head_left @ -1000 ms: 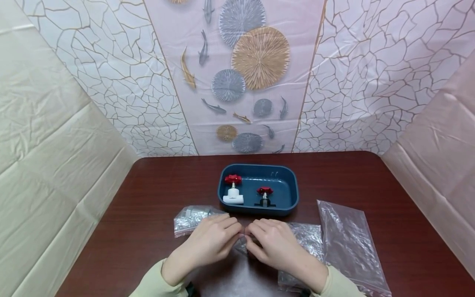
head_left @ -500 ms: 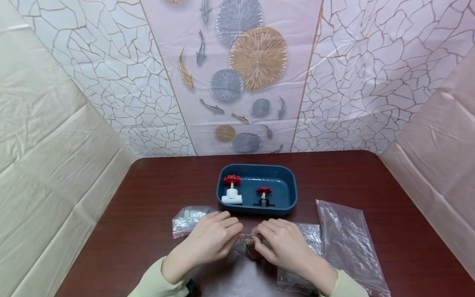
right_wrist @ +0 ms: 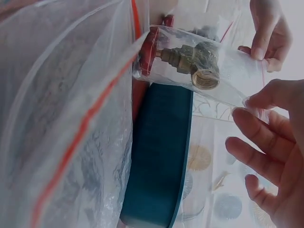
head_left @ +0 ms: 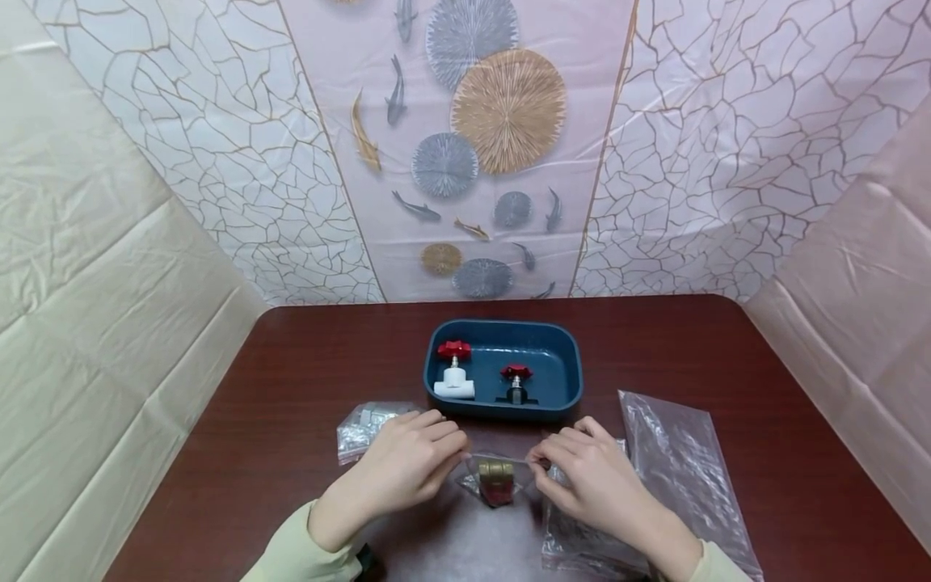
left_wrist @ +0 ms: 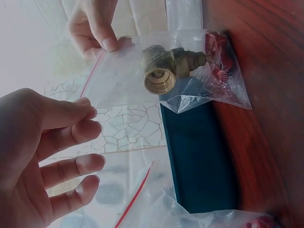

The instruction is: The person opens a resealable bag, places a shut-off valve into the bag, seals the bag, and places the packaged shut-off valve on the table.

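Note:
A zip-lock plastic bag (left_wrist: 121,71) with a red seal line hangs stretched between my two hands. Inside it sits a brass valve (left_wrist: 161,71) with a threaded opening and a red handwheel (left_wrist: 219,54), handwheel lowest. My left hand (head_left: 407,465) pinches one top corner between thumb and forefinger, its other fingers loosely bent. The opposite corner is pinched by my right hand (head_left: 592,477). In the head view the valve shows through the film between the hands, just in front of the blue tray (head_left: 560,347).
In the tray stand a white tee-shaped valve (head_left: 455,381) and a black valve (head_left: 517,390), both with red handwheels. A filled bag (head_left: 367,428) lies left of the tray. On the right lie another clear bag (head_left: 687,469) and one partly under my right arm.
My hands have drawn apart, mostly the right hand moving rightward. The bag's top is now stretched between them, and the brass valve, hidden at first, has come into sight.

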Demonstrator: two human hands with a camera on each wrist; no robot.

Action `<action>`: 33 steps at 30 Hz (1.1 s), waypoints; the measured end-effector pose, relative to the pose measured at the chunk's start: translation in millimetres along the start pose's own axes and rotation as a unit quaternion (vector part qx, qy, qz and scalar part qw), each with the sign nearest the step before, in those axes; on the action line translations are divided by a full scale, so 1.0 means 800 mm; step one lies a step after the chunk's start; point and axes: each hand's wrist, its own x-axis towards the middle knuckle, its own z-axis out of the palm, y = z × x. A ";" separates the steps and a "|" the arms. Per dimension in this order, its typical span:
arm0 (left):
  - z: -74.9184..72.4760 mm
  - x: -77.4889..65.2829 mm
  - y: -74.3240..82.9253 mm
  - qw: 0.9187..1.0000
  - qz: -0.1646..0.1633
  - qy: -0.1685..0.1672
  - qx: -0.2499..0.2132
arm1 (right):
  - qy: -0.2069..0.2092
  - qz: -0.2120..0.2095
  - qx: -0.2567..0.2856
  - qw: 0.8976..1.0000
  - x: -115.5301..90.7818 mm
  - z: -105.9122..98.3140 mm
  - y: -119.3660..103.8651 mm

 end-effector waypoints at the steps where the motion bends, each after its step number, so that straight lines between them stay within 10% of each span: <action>1: 0.000 0.001 0.000 1.000 0.001 0.001 0.001 | 0.001 0.000 -0.001 1.000 -0.001 -0.001 0.001; 16: 0.003 0.000 0.001 1.000 -0.018 -0.004 -0.012 | -0.008 0.013 -0.012 1.000 -0.004 -0.008 0.001; 33: 0.041 -0.017 0.018 0.982 -0.109 -0.110 -0.106 | -0.182 0.103 0.064 0.976 -0.009 0.014 -0.009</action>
